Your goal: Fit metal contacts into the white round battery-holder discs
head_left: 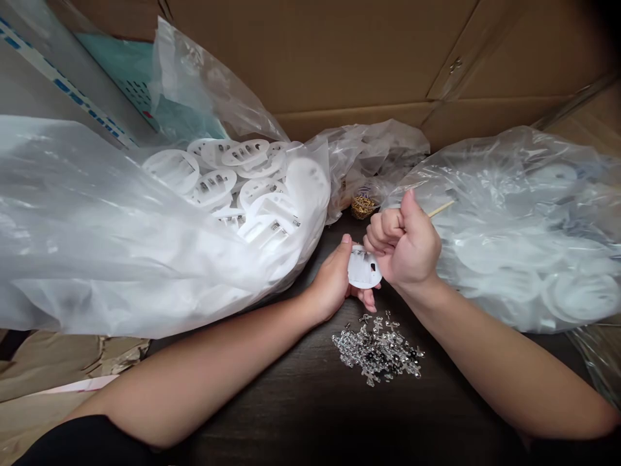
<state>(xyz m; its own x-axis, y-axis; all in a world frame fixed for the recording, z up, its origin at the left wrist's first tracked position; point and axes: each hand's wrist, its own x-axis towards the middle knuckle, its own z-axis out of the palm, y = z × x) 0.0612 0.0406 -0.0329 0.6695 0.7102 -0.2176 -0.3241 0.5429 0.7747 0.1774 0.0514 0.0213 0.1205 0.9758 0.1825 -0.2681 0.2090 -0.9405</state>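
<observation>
My left hand [334, 281] is closed round a white round plastic disc [363, 272] with a small slot in it, held just above the dark table [310, 401]. My right hand [405, 246] is closed in a fist right over the disc, gripping a thin wooden stick [440, 208] whose end pokes out to the right. The stick's lower end is hidden by the fist. Below the hands lies a small heap of silvery metal contact pieces [378, 349].
An open clear plastic bag [97, 246] full of several white discs [233, 175] lies at the left. Another clear bag [524, 226] of white parts lies at the right. A small clump of gold-coloured springs [363, 206] sits behind the hands. Cardboard walls [369, 58] stand at the back.
</observation>
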